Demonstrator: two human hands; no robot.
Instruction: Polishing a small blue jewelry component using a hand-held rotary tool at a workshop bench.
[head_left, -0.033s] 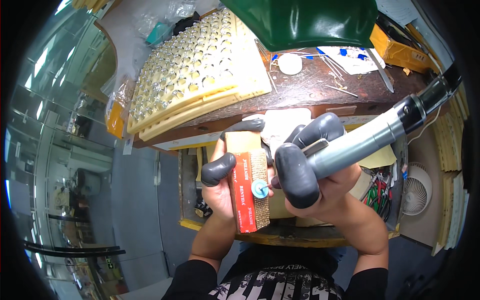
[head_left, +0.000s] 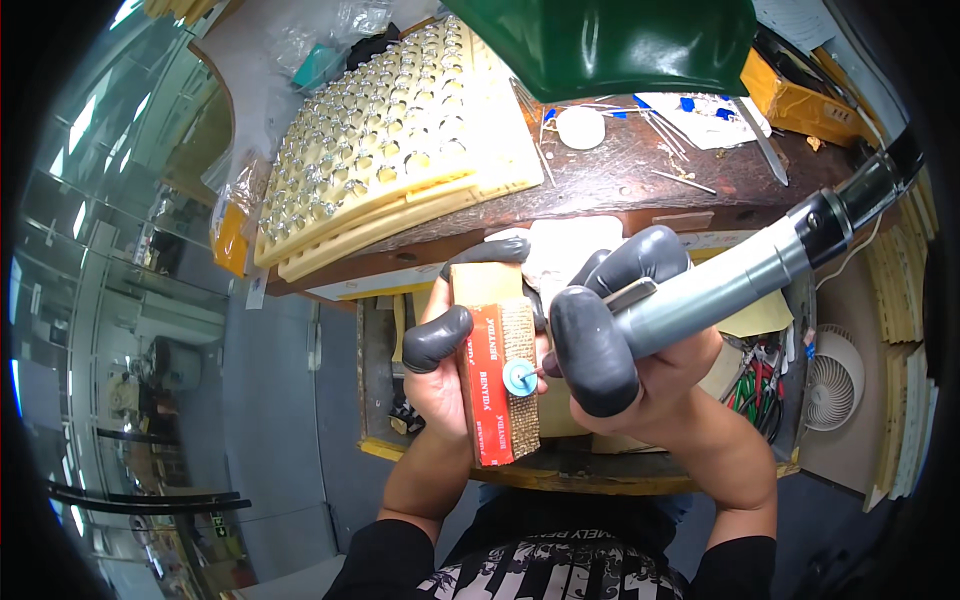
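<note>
Black finger covers are on my fingertips. My left hand (head_left: 435, 385) grips an upright rectangular block (head_left: 478, 285) with a red printed strip and a rough brown textured edge. My right hand (head_left: 620, 350) is wrapped round a silver rotary handpiece (head_left: 725, 285), whose black cable end rises to the upper right. At its tip, a small light-blue disc (head_left: 519, 377) sits against the textured edge of the block; whether it touches is hard to tell. Both hands are over the bench's open drawer (head_left: 780, 465), with a white object (head_left: 575, 240) just behind them.
Stacked cream trays of silver rings (head_left: 390, 130) lie on the wooden bench (head_left: 640, 160), beside a white round piece (head_left: 580, 127), thin files (head_left: 683, 183) and a yellow box (head_left: 800, 100). A green lamp hood (head_left: 610, 45) hangs above. A fan (head_left: 830, 380) stands at right; pliers (head_left: 750, 390) lie in the drawer.
</note>
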